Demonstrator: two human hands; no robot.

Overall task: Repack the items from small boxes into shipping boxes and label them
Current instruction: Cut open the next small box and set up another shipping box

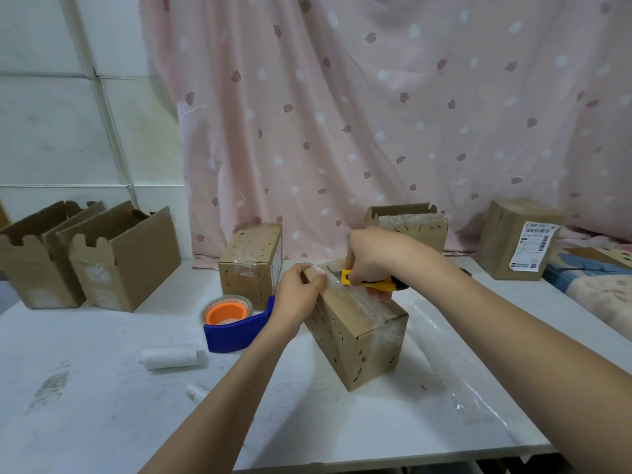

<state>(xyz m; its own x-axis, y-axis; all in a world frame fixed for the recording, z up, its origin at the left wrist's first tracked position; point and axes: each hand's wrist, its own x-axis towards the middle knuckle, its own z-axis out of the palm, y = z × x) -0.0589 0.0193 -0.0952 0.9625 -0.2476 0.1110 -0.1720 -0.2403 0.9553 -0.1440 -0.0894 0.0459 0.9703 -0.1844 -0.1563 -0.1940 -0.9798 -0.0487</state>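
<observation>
A taped cardboard box stands in the middle of the white table. My left hand grips its far left top edge. My right hand holds a yellow utility knife with its tip on the clear tape along the top seam. A second taped box stands behind on the left. Another taped box sits at the back with an open box behind it. A box with a white shipping label stands at the far right.
Two open empty cardboard boxes stand at the left. A blue tape dispenser with an orange core lies left of the middle box. A white paper roll lies on the table. Loose clear film lies to the right. A pink curtain hangs behind.
</observation>
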